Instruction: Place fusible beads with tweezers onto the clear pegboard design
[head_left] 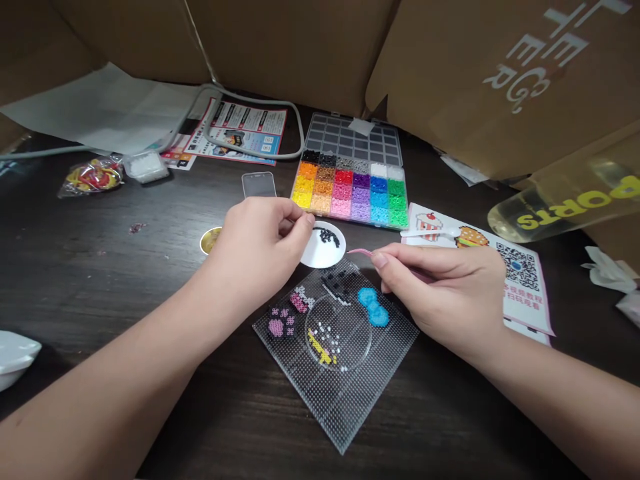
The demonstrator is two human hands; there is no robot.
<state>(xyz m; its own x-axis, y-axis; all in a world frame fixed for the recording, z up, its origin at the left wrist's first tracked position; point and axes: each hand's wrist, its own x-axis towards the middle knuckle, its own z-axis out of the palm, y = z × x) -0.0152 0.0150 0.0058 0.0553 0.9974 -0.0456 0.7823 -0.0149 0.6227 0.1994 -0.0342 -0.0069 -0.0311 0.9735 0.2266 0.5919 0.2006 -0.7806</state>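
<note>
Head view: we look down at a dark desk where two bare hands work over a clear pegboard. Our left hand has thumb and forefinger pressed together at the rim of a white dish holding black beads; we cannot tell whether it grips the rim or a bead. Our right hand pinches pink tweezers, tips pointing toward the dish, just above a black patch on the pegboard. Also laid there are a pink paw and a blue bow. A clear disc lies on the pegboard with a few scattered beads. Most pegs are bare, so we judge the work partway done, with the black patch looking unfinished. An open bead box sits behind the dish, and a leaflet lies to the right.
</note>
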